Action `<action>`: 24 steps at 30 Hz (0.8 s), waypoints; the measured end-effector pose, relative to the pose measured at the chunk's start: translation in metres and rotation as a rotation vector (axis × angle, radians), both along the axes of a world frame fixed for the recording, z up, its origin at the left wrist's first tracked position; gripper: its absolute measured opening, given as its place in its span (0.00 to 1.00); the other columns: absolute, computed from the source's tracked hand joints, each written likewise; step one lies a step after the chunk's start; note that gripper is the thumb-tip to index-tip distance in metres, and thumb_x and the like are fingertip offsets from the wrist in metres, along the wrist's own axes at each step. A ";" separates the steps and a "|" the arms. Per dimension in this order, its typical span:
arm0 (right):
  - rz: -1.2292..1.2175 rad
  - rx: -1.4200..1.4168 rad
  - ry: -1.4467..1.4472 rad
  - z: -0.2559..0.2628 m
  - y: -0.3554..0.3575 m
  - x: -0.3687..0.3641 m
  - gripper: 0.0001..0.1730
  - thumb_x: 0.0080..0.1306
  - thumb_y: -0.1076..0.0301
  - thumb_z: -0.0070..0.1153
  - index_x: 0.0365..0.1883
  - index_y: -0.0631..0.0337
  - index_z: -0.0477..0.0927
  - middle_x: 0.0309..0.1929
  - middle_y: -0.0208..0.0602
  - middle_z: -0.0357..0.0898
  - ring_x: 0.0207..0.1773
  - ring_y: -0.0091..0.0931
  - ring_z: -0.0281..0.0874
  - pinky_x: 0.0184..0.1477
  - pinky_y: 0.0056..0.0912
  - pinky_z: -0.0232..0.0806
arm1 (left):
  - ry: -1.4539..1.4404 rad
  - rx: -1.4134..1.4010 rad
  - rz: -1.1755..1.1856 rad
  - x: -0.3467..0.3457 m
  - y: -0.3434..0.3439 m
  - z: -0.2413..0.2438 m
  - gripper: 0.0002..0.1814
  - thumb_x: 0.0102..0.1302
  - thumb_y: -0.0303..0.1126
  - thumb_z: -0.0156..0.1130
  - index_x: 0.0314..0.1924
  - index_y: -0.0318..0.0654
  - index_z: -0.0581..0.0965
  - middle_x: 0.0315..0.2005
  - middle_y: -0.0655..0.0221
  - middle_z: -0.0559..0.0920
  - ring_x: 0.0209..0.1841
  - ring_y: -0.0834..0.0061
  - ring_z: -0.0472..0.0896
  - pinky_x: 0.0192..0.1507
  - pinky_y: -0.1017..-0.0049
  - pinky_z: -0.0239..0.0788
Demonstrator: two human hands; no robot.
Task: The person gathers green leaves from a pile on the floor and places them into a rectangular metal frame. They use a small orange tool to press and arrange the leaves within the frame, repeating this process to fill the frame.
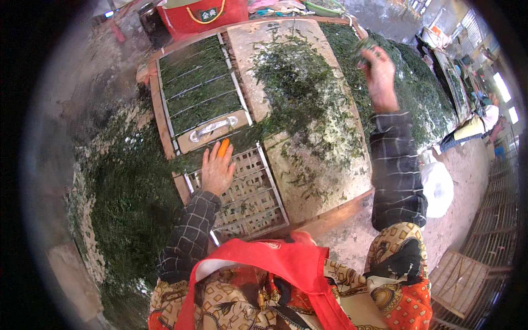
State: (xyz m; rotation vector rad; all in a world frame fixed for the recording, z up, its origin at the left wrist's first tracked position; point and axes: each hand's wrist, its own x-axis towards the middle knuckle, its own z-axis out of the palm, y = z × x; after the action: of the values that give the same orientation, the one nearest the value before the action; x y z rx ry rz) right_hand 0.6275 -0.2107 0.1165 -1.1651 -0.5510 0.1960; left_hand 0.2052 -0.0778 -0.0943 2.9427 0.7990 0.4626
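Note:
My left hand (217, 171), an orange cover on one finger, lies flat with fingers spread at the upper edge of a slatted rack (251, 185). Above its fingertips is a wooden board (212, 131) with a clear plastic-wrapped handle, at the end of a barred frame (198, 82) filled with dark green shredded leaves. Out to the right, my right hand (381, 74) is raised over more leaves and grips a clump of green leaves (363, 51), blurred by motion. A pale board (268, 88) between the hands bears a loose heap of leaves (301, 86).
A large leaf pile (128, 194) spreads at left, another (416, 82) at right. A red bag (202, 18) with a yellow handle stands at the back. Beside my right sleeve is a white bag (437, 189). Another person (474, 123) is at far right.

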 end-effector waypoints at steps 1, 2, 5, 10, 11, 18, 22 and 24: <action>-0.017 0.063 -0.006 0.021 0.005 -0.011 0.12 0.58 0.80 0.60 0.42 0.64 0.77 0.37 0.34 0.81 0.37 0.25 0.80 0.31 0.25 0.76 | 0.001 -0.014 0.008 -0.003 0.000 0.000 0.29 0.65 0.39 0.54 0.66 0.42 0.64 0.63 0.60 0.68 0.70 0.61 0.58 0.70 0.53 0.44; 0.019 0.110 -0.016 0.031 0.013 -0.016 0.12 0.59 0.80 0.60 0.41 0.64 0.77 0.38 0.33 0.81 0.37 0.26 0.81 0.31 0.26 0.77 | -0.016 -0.017 0.004 -0.005 0.000 -0.001 0.30 0.65 0.39 0.53 0.66 0.42 0.64 0.63 0.61 0.68 0.70 0.61 0.58 0.70 0.53 0.43; 0.088 0.190 -0.055 0.059 0.023 -0.039 0.19 0.60 0.79 0.60 0.49 0.62 0.71 0.38 0.38 0.82 0.35 0.26 0.81 0.31 0.24 0.77 | -0.025 0.057 -0.011 -0.004 0.002 -0.008 0.27 0.65 0.37 0.53 0.64 0.43 0.66 0.61 0.62 0.70 0.69 0.61 0.60 0.69 0.54 0.44; 0.275 -0.019 -0.241 0.056 0.070 -0.098 0.17 0.59 0.76 0.63 0.48 0.64 0.79 0.40 0.35 0.82 0.43 0.25 0.80 0.44 0.22 0.72 | -0.618 -0.265 -0.054 0.000 0.006 0.047 0.21 0.68 0.35 0.55 0.60 0.39 0.71 0.57 0.59 0.73 0.56 0.62 0.72 0.57 0.63 0.64; 0.431 -0.048 -0.427 0.035 0.082 -0.123 0.20 0.60 0.73 0.63 0.51 0.66 0.78 0.41 0.34 0.82 0.43 0.23 0.80 0.43 0.22 0.72 | -0.743 -0.445 -0.009 0.001 0.014 0.052 0.21 0.70 0.39 0.55 0.60 0.39 0.71 0.57 0.59 0.73 0.52 0.64 0.75 0.53 0.65 0.68; 0.461 -0.384 -1.175 -0.132 0.120 -0.298 0.35 0.51 0.74 0.62 0.61 0.59 0.68 0.53 0.49 0.74 0.54 0.45 0.74 0.54 0.42 0.70 | -0.966 -1.416 0.073 -0.018 0.063 0.039 0.16 0.62 0.28 0.64 0.49 0.34 0.75 0.32 0.69 0.81 0.29 0.82 0.78 0.25 0.80 0.70; 0.401 -0.432 -1.234 -0.155 0.104 -0.309 0.34 0.52 0.72 0.64 0.59 0.57 0.69 0.57 0.44 0.70 0.58 0.42 0.70 0.55 0.41 0.69 | -0.556 -0.541 0.331 -0.059 0.059 0.002 0.17 0.57 0.28 0.64 0.48 0.34 0.77 0.41 0.56 0.81 0.44 0.56 0.79 0.47 0.61 0.71; 0.309 -0.472 -1.141 -0.165 0.094 -0.302 0.29 0.53 0.70 0.65 0.55 0.56 0.72 0.57 0.42 0.70 0.57 0.40 0.71 0.54 0.40 0.69 | -0.507 -0.433 0.349 -0.073 0.046 0.013 0.19 0.57 0.28 0.63 0.50 0.37 0.76 0.45 0.55 0.79 0.46 0.53 0.78 0.49 0.60 0.70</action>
State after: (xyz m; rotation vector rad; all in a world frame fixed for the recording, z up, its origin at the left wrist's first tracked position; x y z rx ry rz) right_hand 0.3251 -0.1169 -0.0488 -1.5977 -1.7646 -0.1134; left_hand 0.1322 -0.0319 -0.0810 2.1585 1.1548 0.8783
